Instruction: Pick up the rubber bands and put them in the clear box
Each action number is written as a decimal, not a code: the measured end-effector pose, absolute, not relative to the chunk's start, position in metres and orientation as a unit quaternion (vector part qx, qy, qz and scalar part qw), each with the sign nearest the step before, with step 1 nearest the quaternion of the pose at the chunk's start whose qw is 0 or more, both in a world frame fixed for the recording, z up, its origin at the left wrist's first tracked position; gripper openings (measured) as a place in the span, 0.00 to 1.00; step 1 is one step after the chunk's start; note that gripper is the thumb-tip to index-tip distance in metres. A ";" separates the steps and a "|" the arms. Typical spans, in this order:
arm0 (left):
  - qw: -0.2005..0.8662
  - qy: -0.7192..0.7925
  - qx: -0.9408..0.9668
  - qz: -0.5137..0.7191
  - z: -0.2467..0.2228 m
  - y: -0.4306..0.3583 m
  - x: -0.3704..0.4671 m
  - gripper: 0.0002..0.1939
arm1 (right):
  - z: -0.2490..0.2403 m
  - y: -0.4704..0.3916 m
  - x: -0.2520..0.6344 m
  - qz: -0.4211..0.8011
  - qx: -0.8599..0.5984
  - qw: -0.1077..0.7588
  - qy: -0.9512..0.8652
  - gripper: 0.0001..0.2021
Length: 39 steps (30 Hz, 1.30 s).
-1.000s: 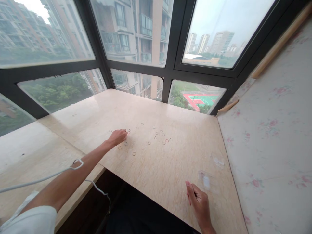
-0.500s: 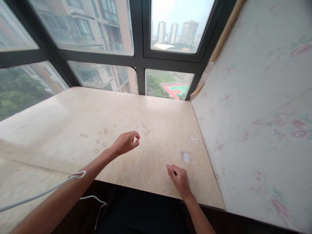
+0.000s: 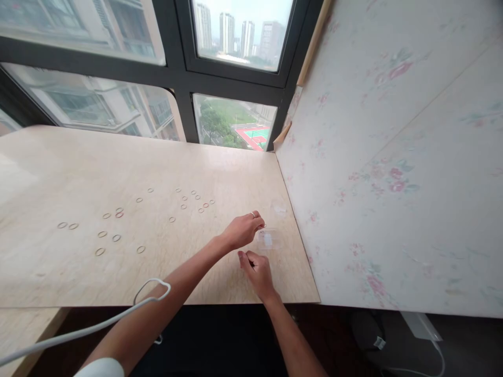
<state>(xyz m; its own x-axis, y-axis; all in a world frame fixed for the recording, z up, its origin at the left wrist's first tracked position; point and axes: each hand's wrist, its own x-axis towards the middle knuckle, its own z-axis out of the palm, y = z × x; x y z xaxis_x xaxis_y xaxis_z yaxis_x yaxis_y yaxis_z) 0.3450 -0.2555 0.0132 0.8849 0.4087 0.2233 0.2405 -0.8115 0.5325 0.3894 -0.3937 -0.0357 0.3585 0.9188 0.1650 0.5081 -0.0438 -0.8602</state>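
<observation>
My left hand is closed in a pinch over the clear plastic box, with what looks like a small thin ring at its fingertips. A finger of that hand wears a ring. Just below and nearer to me, my right hand rests by the table with fingers curled shut; whatever lies inside them is hidden. Several thin rings lie scattered over the table to the left, among them a yellowish ring, a reddish ring and a pale ring.
A second clear plastic piece, perhaps a lid, lies behind the box by the flowered wall. Dark-framed windows stand along the table's back edge. A white cable crosses over my left forearm.
My left hand has moved right, from beside the rings to the plastic box. My right hand stays curled near the box. The view has turned to the right.
</observation>
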 end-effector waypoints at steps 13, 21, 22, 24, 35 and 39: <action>0.294 0.258 0.900 0.193 -0.016 -0.245 0.323 0.11 | -0.034 -0.395 0.390 0.247 -0.683 0.470 -0.501 0.22; 0.312 0.317 0.855 0.265 -0.038 -0.239 0.269 0.10 | -0.035 -0.394 0.389 0.282 -0.682 0.478 -0.477 0.22; 0.315 0.316 0.851 0.275 -0.040 -0.241 0.266 0.10 | -0.035 -0.392 0.388 0.293 -0.682 0.478 -0.470 0.22; 0.325 0.309 0.845 0.292 -0.041 -0.244 0.262 0.09 | -0.033 -0.385 0.383 0.322 -0.672 0.485 -0.457 0.21; 0.378 0.318 0.789 0.365 -0.046 -0.241 0.253 0.10 | 0.017 -0.242 0.352 0.175 -0.703 0.254 -0.640 0.17; 0.377 0.315 0.786 0.375 -0.050 -0.240 0.252 0.10 | 0.018 -0.185 0.354 0.162 -0.715 0.098 -0.673 0.11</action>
